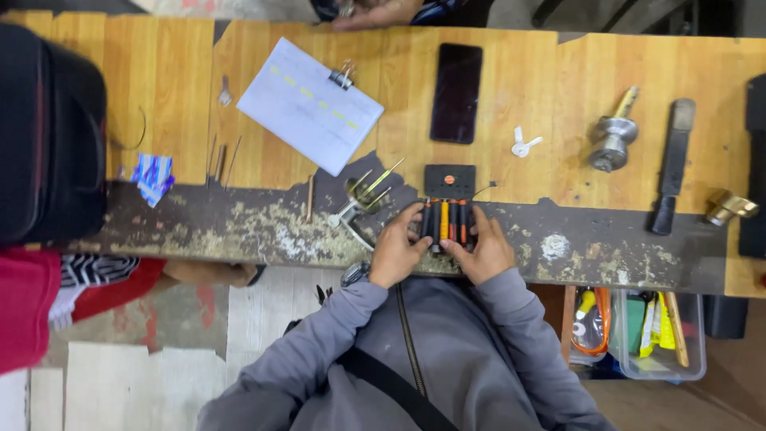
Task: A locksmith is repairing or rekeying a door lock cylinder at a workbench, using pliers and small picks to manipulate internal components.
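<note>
A small black case of screwdrivers (447, 221) with orange, yellow and black handles lies at the worn near edge of the wooden bench (511, 88). Its black lid (449, 179) stands open behind it. My left hand (395, 251) grips the case's left end, fingers on the leftmost driver. My right hand (487, 251) holds the right end, thumb against the drivers. A metal lock part with brass pins (361, 199) lies just left of my left hand.
Further back are a black phone (456, 92), a clipped paper sheet (309, 104), a white plastic piece (524, 145), a door knob (613, 142), a black latch bar (674, 164) and a brass fitting (730, 206). A black bag (48, 136) sits left. Another person's hand (375, 12) is opposite. A clear bin (638, 335) stands under the bench.
</note>
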